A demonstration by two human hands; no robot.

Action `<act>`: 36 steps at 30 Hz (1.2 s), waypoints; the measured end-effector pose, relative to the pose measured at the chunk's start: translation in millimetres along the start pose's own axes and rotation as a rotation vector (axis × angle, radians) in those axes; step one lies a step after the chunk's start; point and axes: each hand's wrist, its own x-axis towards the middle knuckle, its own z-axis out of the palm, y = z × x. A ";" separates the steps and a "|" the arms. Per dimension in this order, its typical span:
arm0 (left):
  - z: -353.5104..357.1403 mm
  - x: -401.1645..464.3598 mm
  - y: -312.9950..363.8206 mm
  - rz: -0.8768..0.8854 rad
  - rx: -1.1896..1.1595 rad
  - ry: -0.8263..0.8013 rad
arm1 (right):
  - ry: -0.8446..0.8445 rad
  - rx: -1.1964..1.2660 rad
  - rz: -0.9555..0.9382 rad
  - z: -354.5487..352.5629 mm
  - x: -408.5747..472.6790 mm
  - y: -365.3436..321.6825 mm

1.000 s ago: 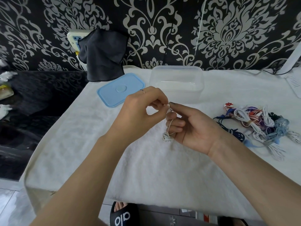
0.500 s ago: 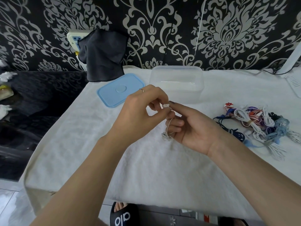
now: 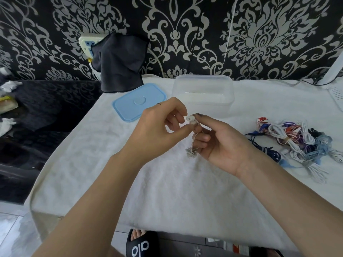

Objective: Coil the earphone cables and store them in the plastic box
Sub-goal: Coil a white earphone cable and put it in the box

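Observation:
My left hand [image 3: 159, 128] and my right hand [image 3: 219, 143] meet above the white towel [image 3: 167, 191], both pinching a white earphone [image 3: 190, 119] at its earbud. Its thin cable runs down past my right fingers to a small bunch [image 3: 191, 153] hanging just above the towel. The clear plastic box [image 3: 203, 96] stands open right behind my hands, with nothing visible inside. Its blue lid [image 3: 138, 103] lies flat to the left of it. A tangled pile of coloured earphone cables [image 3: 300, 143] lies on the towel to the right of my right hand.
A dark cloth [image 3: 118, 62] hangs over a wall socket [image 3: 87, 41] behind the lid. A white device [image 3: 337, 91] sits at the far right edge. The towel-covered table ends at the left by a dark surface [image 3: 46, 112]. Sandalled feet [image 3: 142, 242] show below the front edge.
The earbud has come up into plain view between my fingertips. Both hands stay in nearly the same place, and the hanging bunch of cable has barely shifted.

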 end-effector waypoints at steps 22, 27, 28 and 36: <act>1.0 6.3 -0.4 -0.225 -0.521 -0.084 | -0.099 0.159 0.047 0.9 -3.9 -2.7; 0.1 6.4 -2.2 -0.263 -0.527 -0.070 | -0.065 0.149 0.042 0.0 -2.5 -5.2; 0.1 6.5 -2.5 -0.271 -0.523 -0.072 | -0.071 0.156 0.045 -0.5 -2.8 -5.5; 3.7 6.0 2.1 -0.509 -0.494 -0.192 | -0.013 -0.055 -0.103 -4.4 -1.4 -11.1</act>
